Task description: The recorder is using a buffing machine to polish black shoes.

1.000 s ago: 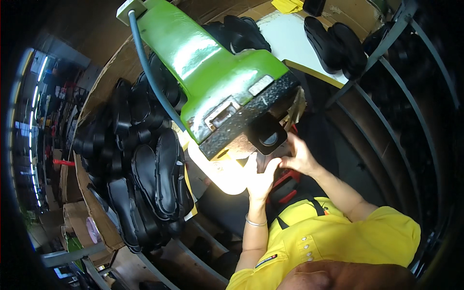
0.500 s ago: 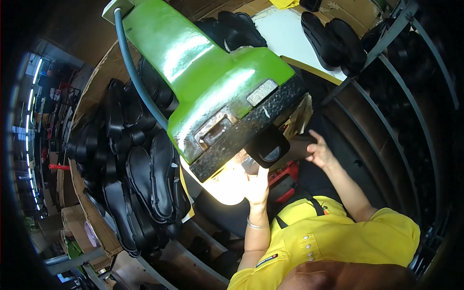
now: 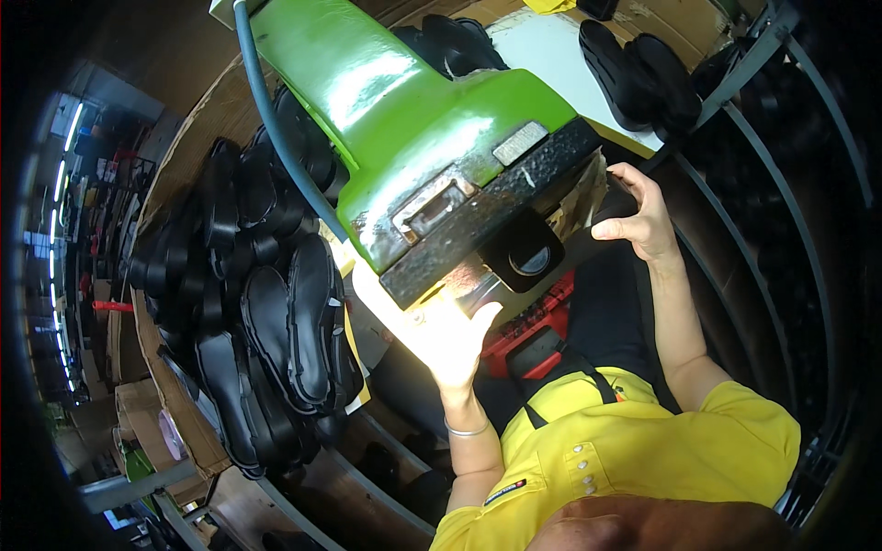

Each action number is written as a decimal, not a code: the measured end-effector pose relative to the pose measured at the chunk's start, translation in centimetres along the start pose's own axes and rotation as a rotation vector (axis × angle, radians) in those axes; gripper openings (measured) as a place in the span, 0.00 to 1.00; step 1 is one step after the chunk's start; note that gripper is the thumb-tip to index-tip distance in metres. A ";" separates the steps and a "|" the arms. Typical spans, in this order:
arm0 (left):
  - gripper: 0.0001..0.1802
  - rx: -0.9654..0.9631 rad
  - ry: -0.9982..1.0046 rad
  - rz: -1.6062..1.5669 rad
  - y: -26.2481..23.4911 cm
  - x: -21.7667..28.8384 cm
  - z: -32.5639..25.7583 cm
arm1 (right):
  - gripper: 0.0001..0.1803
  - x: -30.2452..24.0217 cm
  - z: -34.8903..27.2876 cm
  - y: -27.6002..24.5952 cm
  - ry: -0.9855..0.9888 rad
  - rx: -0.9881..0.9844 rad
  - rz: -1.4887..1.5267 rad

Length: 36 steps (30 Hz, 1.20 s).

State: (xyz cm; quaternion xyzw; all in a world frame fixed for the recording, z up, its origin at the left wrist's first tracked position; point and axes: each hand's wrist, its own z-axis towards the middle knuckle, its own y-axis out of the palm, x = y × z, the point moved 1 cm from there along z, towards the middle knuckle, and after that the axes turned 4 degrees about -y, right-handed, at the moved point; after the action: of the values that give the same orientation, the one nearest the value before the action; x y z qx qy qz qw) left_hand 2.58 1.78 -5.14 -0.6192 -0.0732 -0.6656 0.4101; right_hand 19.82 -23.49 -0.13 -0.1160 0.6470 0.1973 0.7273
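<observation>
A green machine head (image 3: 450, 129) with a dark lower edge hangs in front of me and hides part of what lies under it. At its right end my right hand (image 3: 646, 220) is closed, thumb and fingers round the end of a black shoe sole (image 3: 614, 204); the rest of that sole is behind the machine. My left hand (image 3: 446, 342) is below the machine's left corner in glaring light, its thumb stretched away from the fingers. No object shows in it, though the glare washes out the fingertips. A dark bracket (image 3: 522, 262) juts out between the hands.
Black soles (image 3: 292, 321) are heaped in a cardboard box (image 3: 158, 367) on the left. Another pair of black soles (image 3: 638, 78) rests on a white board (image 3: 542, 55) at the back right. Metal rack bars (image 3: 735, 202) curve along the right. A red part (image 3: 542, 321) sits beneath the machine.
My left hand has moved left and spread its thumb. My right hand has moved up and closed on the sole, where before its fingers were spread. The view has shifted slightly.
</observation>
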 end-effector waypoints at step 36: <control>0.19 -0.120 0.252 0.106 -3.6 3.6 0.2 | 0.33 -0.9 -2.3 7.3 0.130 -0.186 0.099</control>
State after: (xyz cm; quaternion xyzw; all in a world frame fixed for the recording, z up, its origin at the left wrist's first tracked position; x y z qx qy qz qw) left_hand 0.77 2.64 -0.44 -0.5573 0.0517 -0.7186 0.4128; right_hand 14.49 -18.09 1.05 -0.1633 0.6767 0.2843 0.6592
